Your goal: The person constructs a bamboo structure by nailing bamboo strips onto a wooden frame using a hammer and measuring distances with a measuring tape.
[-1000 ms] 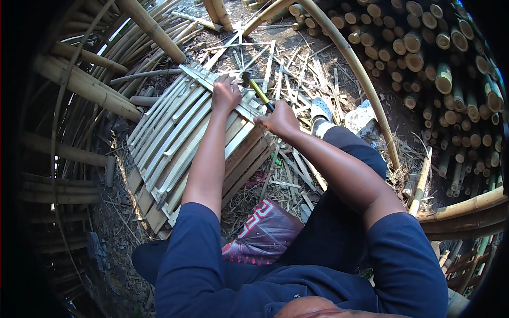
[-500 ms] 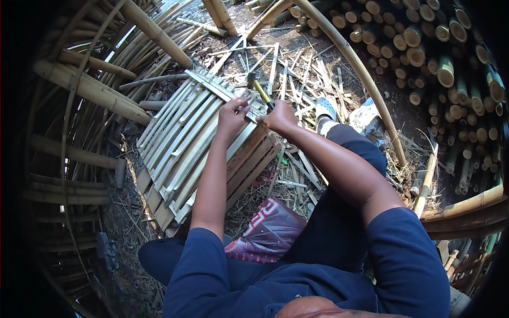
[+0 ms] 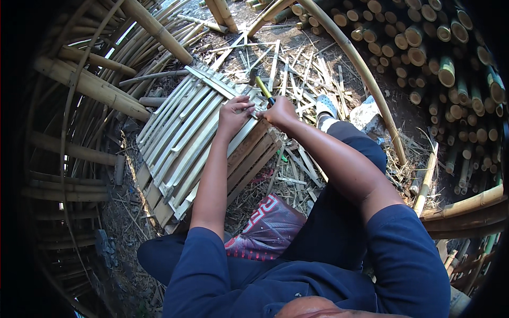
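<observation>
**Two hands meet at the edge of a bamboo slat panel**

Closed around a yellow-handled tool (image 3: 263, 90), the right hand (image 3: 280, 112) sits just above the middle of the frame, its fist tight on the grip while the handle's upper end sticks out toward the top. Its forearm runs down and to the right, bent at the elbow over the person's dark trouser leg. Beside it, the left hand (image 3: 233, 114) rests with fingers curled and pinched on the right-hand end of a pale slat; whether it actually clasps that slat or only presses on it cannot be told. Its arm comes nearly straight up from the blue sleeve at the lower edge.

Both hands touch the bamboo slat panel (image 3: 183, 135), which lies left of centre, slanting from upper right to lower left on a wooden pallet (image 3: 253, 153). Loose bamboo splinters (image 3: 297, 69) litter the ground above the hands, and stacked bamboo poles (image 3: 435, 47) fill the upper right.
</observation>
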Demonstrator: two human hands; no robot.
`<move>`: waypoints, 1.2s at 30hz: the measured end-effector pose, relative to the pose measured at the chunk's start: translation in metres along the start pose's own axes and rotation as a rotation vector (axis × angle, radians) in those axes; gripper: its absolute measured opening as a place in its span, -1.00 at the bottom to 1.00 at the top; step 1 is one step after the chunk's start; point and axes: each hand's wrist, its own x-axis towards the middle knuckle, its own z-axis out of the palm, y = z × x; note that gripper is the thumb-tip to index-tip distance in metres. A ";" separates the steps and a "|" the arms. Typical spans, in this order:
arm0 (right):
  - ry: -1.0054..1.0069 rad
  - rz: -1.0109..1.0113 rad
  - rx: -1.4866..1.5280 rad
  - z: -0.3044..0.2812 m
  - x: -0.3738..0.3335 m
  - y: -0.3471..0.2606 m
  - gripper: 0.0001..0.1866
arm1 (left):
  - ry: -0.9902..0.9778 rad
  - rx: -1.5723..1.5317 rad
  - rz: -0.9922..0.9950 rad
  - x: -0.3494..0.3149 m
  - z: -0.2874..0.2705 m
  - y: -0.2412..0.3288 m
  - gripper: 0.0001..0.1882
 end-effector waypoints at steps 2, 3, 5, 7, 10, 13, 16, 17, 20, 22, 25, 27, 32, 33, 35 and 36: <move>-0.095 0.056 0.028 -0.006 -0.001 -0.003 -0.34 | -0.016 -0.004 -0.027 -0.001 -0.001 0.001 -0.78; -0.095 0.043 0.037 -0.008 -0.001 -0.002 -0.34 | -0.028 -0.009 -0.044 -0.002 -0.001 0.002 -0.78; -0.098 0.015 0.055 -0.008 -0.002 0.000 -0.34 | -0.023 -0.016 -0.048 -0.002 -0.001 -0.002 -0.80; -0.083 0.007 0.048 -0.006 -0.001 -0.001 -0.33 | 0.008 -0.019 -0.024 -0.003 -0.001 -0.010 -0.80; -0.074 0.013 0.035 -0.005 0.002 0.002 -0.32 | 0.062 -0.007 0.004 -0.007 0.004 -0.016 -0.81; -0.072 0.018 0.013 -0.007 0.003 0.003 -0.32 | 0.064 -0.009 0.022 -0.007 0.006 -0.014 -0.81; -0.108 -0.001 0.056 -0.013 -0.008 -0.004 -0.32 | 0.052 -0.040 0.005 -0.011 0.002 -0.014 -0.81; -0.118 -0.008 0.082 -0.017 -0.011 -0.005 -0.33 | 0.047 -0.045 0.006 -0.010 0.002 -0.014 -0.81; -0.068 -0.034 0.094 -0.018 -0.013 -0.004 -0.45 | 0.042 -0.056 0.018 -0.010 0.001 -0.012 -0.81; -0.089 -0.030 0.098 -0.022 -0.016 -0.009 -0.42 | 0.052 -0.056 0.043 -0.013 0.002 -0.010 -0.82; -0.040 0.032 0.031 -0.026 -0.012 -0.011 -0.41 | 0.035 -0.036 0.048 -0.013 0.005 -0.005 -0.84; -0.070 0.054 0.022 -0.030 -0.015 -0.021 -0.44 | 0.034 -0.040 0.062 -0.017 0.002 -0.011 -0.84; -0.014 0.010 0.059 -0.039 -0.008 -0.014 -0.51 | 0.031 -0.049 0.106 -0.014 0.009 -0.013 -0.85; -0.021 0.011 0.062 -0.042 -0.010 -0.017 -0.52 | 0.034 -0.043 0.109 -0.014 0.009 -0.014 -0.87; -0.045 0.038 0.057 -0.046 -0.014 -0.020 -0.51 | 0.054 -0.030 0.129 -0.015 0.010 -0.016 -0.87; -0.056 0.053 0.053 -0.049 -0.016 -0.022 -0.50 | 0.071 -0.022 0.144 -0.015 0.010 -0.017 -0.87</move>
